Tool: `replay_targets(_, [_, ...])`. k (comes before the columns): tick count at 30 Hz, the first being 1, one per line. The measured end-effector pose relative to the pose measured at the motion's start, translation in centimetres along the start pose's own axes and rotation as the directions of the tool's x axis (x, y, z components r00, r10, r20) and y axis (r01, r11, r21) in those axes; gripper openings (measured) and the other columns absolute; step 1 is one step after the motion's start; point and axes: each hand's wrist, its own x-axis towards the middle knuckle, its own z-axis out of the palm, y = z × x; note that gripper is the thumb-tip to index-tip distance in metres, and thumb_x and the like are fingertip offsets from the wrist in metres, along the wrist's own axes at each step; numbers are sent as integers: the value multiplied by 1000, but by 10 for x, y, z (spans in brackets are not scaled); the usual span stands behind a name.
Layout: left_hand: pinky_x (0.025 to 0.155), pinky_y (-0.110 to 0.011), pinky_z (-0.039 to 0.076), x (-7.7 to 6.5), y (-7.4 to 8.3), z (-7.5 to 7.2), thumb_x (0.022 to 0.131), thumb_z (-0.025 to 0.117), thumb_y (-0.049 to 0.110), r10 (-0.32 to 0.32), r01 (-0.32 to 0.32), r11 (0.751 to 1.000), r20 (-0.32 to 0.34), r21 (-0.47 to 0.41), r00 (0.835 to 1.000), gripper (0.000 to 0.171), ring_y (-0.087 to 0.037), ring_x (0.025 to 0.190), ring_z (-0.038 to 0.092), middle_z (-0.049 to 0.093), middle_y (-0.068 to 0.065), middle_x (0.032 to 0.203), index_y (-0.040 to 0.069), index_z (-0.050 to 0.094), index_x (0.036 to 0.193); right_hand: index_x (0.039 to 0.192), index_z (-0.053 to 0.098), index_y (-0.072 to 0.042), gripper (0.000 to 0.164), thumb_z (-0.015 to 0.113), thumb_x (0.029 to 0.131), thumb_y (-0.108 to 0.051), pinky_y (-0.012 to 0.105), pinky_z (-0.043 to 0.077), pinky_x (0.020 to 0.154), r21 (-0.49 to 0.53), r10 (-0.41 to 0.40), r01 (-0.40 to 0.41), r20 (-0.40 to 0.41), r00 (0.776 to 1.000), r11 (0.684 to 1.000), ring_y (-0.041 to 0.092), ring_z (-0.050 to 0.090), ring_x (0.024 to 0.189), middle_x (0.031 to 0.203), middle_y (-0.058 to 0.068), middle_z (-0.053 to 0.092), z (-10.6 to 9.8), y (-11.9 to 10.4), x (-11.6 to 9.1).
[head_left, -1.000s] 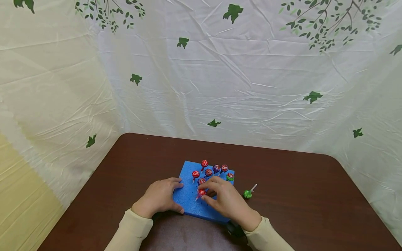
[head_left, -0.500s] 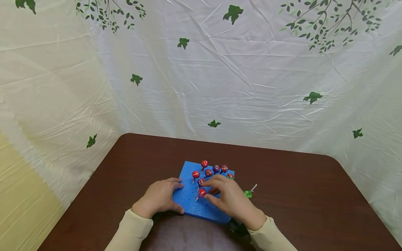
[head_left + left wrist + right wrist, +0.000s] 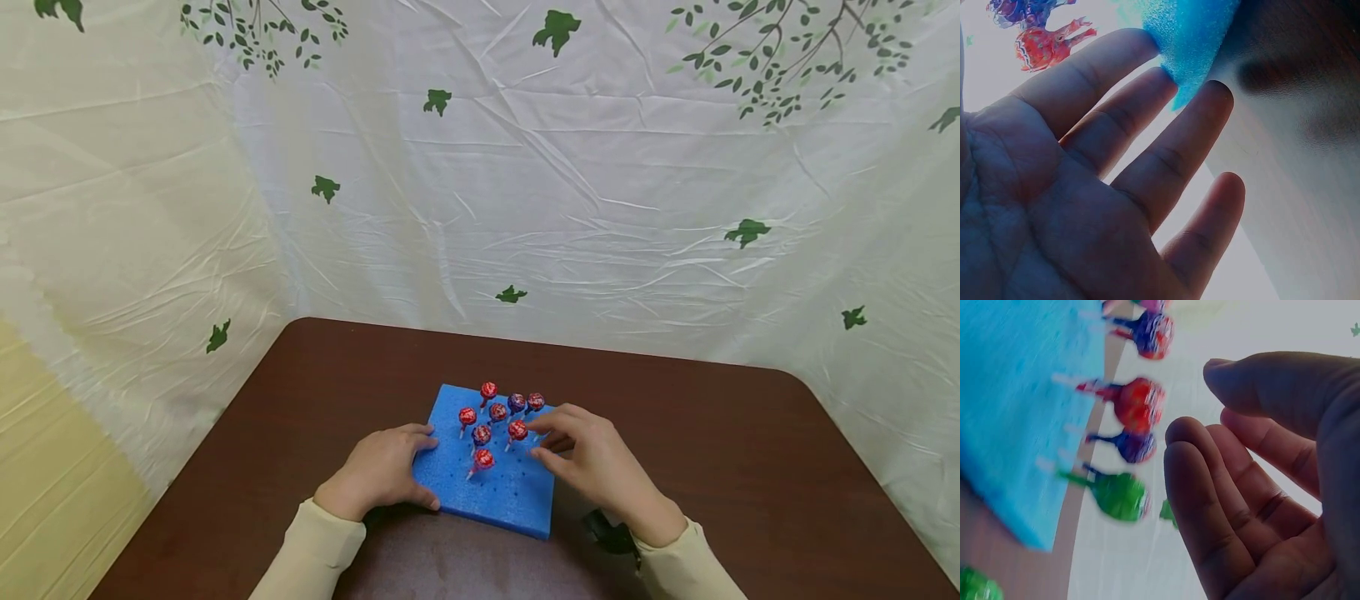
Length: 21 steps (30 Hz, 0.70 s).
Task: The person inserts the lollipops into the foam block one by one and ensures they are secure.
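Observation:
A blue foam board (image 3: 510, 504) lies on the table with several wrapped lollipops standing in it. My left hand (image 3: 386, 471) rests at the board's left side, fingers fairly straight; in the left wrist view its fingertips (image 3: 1147, 44) touch the blue foam edge. Just right of a red lollipop (image 3: 517, 430) hovers my right hand (image 3: 600, 454), fingers loosely bent with nothing between them. A pink-stemmed red lollipop (image 3: 483, 459) stands nearest the front. From the right wrist view, a green lollipop (image 3: 1119, 497) sits at the board's edge, hidden by the hand in the head view.
Another green lollipop (image 3: 979, 587) lies on the brown table (image 3: 750, 467), beside the board. A dark object (image 3: 611, 533) sits under my right wrist. Behind the table hangs a white cloth (image 3: 600, 250) printed with green leaves.
My right hand has drawn away from the front red lollipop and moved right, uncovering another red lollipop and small holes in the board. The left hand has stayed put.

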Motion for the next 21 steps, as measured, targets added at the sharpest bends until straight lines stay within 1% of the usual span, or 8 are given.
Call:
replay_targets(3, [96,-54,48,1,0,1,61,91,52,-3,3,1000,4,-3,1000,84,-32,125,56,58,-9,138,9,67,129,109,73,-11,37,87,75,-2,28,58,69,-9,30,-31,-3,1000,999,4,66,78,99,-3,64,-5,8,-7])
replay_targets(8, [96,-54,48,0,-1,1,61,90,52,-8,8,1000,8,-5,1000,84,-32,125,56,58,-9,138,9,67,129,110,72,-11,37,86,77,-4,30,58,70,-28,87,-87,12,996,996,3,65,79,101,1,66,-10,21,-17])
replay_targets(13, [97,-53,47,-1,0,-1,62,91,51,-1,1,1000,0,-13,1000,84,-32,125,55,58,-10,138,7,67,129,110,72,-9,35,84,78,-2,33,59,69,-50,108,-107,8,994,993,4,66,80,101,3,67,-15,33,-24])
replay_targets(21, [98,-51,47,-1,1,-2,63,90,51,10,-10,1000,-4,-8,1000,82,-30,125,56,59,-9,137,7,67,128,110,71,-8,35,83,78,-1,34,59,72,-101,160,-156,31,987,983,9,68,82,100,0,66,-22,48,-32])
